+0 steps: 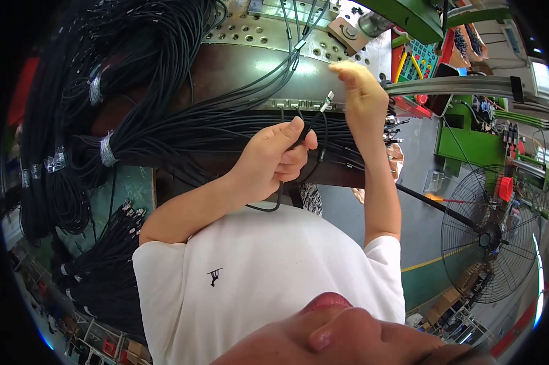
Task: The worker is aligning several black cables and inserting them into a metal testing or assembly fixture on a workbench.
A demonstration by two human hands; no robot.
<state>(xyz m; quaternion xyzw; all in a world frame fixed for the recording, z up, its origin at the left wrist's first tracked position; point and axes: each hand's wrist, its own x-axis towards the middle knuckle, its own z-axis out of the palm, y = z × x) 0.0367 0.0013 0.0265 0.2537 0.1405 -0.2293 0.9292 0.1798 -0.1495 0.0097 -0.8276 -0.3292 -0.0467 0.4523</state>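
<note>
Hands: two; left hand [274, 159] grips one cable [316, 121].

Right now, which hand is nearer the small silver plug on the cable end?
Right. The right hand is just to the right of the silver plug; the left hand grips the black cable lower down, to the plug's left.

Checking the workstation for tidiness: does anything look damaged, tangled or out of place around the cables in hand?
Nothing stands out. The left hand grips a black cable, the right hand is raised by its connector end, and the taped cable bundles hang together.
</note>
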